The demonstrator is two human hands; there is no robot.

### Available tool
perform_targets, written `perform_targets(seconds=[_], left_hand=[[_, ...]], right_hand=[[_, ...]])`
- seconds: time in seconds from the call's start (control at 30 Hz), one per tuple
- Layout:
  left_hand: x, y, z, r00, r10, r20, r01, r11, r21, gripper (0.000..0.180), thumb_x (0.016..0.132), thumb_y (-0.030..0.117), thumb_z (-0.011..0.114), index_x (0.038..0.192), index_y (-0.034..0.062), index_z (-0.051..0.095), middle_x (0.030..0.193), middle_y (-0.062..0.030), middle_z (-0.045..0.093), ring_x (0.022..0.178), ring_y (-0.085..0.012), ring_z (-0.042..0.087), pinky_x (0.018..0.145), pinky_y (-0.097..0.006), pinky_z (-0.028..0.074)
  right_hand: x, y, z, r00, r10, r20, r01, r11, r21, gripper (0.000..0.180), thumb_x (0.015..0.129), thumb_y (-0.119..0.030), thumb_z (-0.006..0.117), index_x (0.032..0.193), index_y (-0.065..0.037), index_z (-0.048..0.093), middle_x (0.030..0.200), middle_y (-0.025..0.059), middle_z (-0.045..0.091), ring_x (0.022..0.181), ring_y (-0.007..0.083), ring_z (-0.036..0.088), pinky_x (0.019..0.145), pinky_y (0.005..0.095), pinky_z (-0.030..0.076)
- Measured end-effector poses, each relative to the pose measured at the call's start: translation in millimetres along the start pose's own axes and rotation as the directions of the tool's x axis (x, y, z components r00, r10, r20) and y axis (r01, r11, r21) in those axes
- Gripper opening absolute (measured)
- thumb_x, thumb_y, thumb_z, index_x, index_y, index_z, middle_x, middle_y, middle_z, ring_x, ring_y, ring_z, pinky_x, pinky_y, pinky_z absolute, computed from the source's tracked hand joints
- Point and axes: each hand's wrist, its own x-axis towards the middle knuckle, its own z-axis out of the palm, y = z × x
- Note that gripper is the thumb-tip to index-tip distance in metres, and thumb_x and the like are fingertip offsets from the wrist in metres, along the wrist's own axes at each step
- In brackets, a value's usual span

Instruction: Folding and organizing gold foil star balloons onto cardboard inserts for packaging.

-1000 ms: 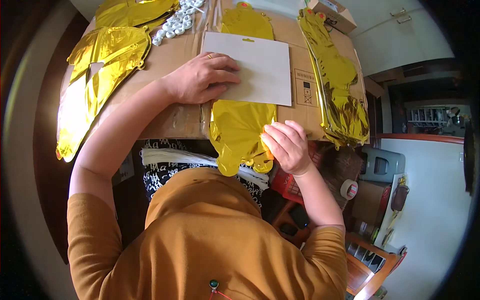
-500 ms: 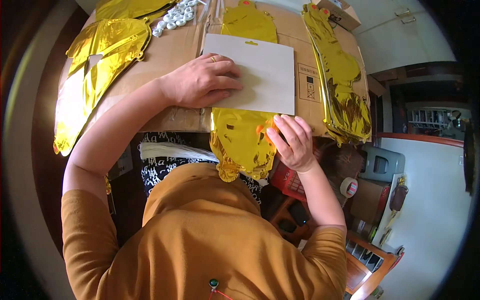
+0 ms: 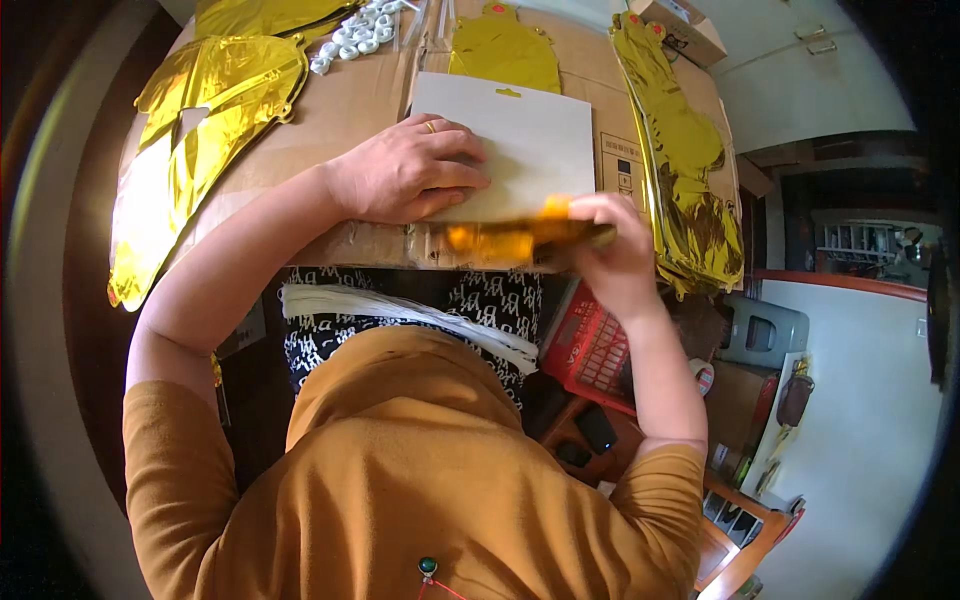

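Observation:
A white card (image 3: 520,145) with a hang slot lies near the cardboard's front edge. My left hand (image 3: 412,168) rests on its left side, fingers bent but spread over the surface and holding nothing. Along the card's near edge my right hand (image 3: 615,245) grips a flat gold foil balloon (image 3: 500,243), which is lifted and blurred by motion. Part of that balloon may lie under the card; I cannot tell. Another gold foil balloon (image 3: 505,50) lies just beyond the card.
Flat gold balloons (image 3: 215,80) lie at the left, and a stack of foil balloons (image 3: 685,150) at the right. White rings (image 3: 360,35) are heaped at the back. White strands (image 3: 410,315) cross my lap on patterned black fabric. Beside my right forearm is a red basket (image 3: 598,350).
My right hand has raised the balloon's hanging near end from over my lap up to the card's near edge. My left hand stays on the card.

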Motion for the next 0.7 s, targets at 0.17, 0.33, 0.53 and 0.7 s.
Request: perform_targets(seconds=[0.17, 0.33, 0.53, 0.7], left_hand=[[-3, -5, 0, 1.0, 0.023, 0.002, -0.023, 0.997, 0.071, 0.026, 0.08, 0.005, 0.066, 0.106, 0.0008, 0.068, 0.116, -0.0171, 0.063, 0.115, -0.0353, 0.059, 0.1, -0.045, 0.046], [-10, -3, -2, 0.975, -0.165, -0.15, 0.141, 0.977, -0.158, 0.025, 0.077, 0.001, 0.065, 0.101, -0.0033, 0.062, 0.112, -0.0193, 0.062, 0.11, -0.0381, 0.061, 0.093, -0.044, 0.051], [1, 50, -12, 0.956, 0.284, -0.07, -0.278, 0.957, 0.084, 0.043, 0.089, 0.017, 0.059, 0.13, 0.0047, 0.061, 0.142, -0.0136, 0.054, 0.131, -0.0328, 0.054, 0.112, -0.049, 0.04], [-2, 63, 24, 0.962, -0.054, 0.267, 0.021, 0.992, 0.127, 0.077, 0.095, 0.043, 0.058, 0.158, 0.0089, 0.028, 0.164, -0.0102, 0.029, 0.153, -0.0299, 0.022, 0.125, -0.05, 0.017]], right_hand=[[26, 28, 5, 0.777, 0.541, 0.322, -0.612, 0.769, 0.185, 0.023, 0.092, -0.014, 0.072, 0.106, 0.004, 0.071, 0.089, 0.0054, 0.073, 0.078, 0.0097, 0.062, 0.073, 0.0303, 0.049], [27, 47, 13, 0.78, 0.544, 0.309, -0.582, 0.812, 0.042, 0.026, 0.089, -0.022, 0.075, 0.091, 0.003, 0.071, 0.07, 0.0114, 0.069, 0.06, 0.018, 0.06, 0.059, 0.0373, 0.047], [39, 32, 16, 0.868, 0.448, 0.214, -0.434, 0.894, -0.111, 0.033, 0.085, -0.025, 0.079, 0.096, 0.004, 0.067, 0.098, 0.0231, 0.069, 0.091, 0.0356, 0.068, 0.082, 0.0427, 0.053], [45, 14, 17, 0.864, 0.485, 0.131, -0.461, 0.869, -0.179, 0.048, 0.087, -0.029, 0.077, 0.118, 0.001, 0.058, 0.108, 0.0222, 0.069, 0.102, 0.0404, 0.066, 0.09, 0.0464, 0.051]])
